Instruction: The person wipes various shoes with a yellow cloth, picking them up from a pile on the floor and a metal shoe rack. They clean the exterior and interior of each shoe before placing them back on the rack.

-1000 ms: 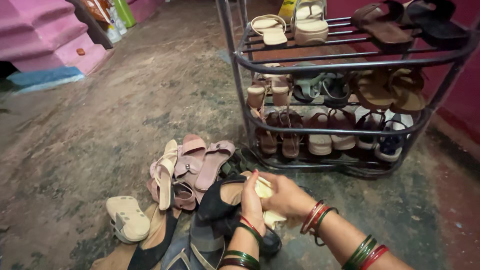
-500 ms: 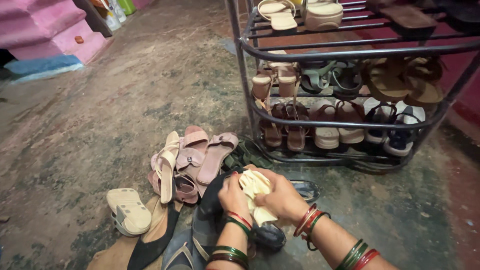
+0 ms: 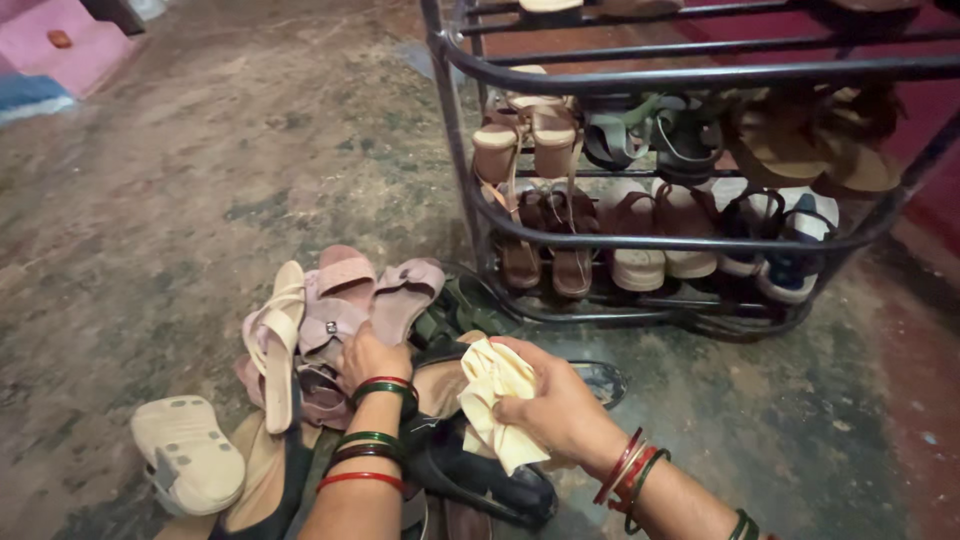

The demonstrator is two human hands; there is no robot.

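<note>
My right hand grips a crumpled pale yellow cloth above a pile of footwear on the floor. My left hand reaches into that pile and rests on a pink sandal; whether it grips the sandal is hidden. Both wrists carry red and green bangles. Under my hands lie black sandals. More pink sandals, a cream strappy sandal and a beige sole-up slipper lie around them.
A dark metal shoe rack stands at the upper right, its shelves filled with several pairs of sandals and heels. The rough concrete floor stretches to the left. Pink steps sit at the far upper left.
My view has moved closer to the rack and pile. My left hand left the cloth and reached onto the pink sandals. The cloth stays in my right hand.
</note>
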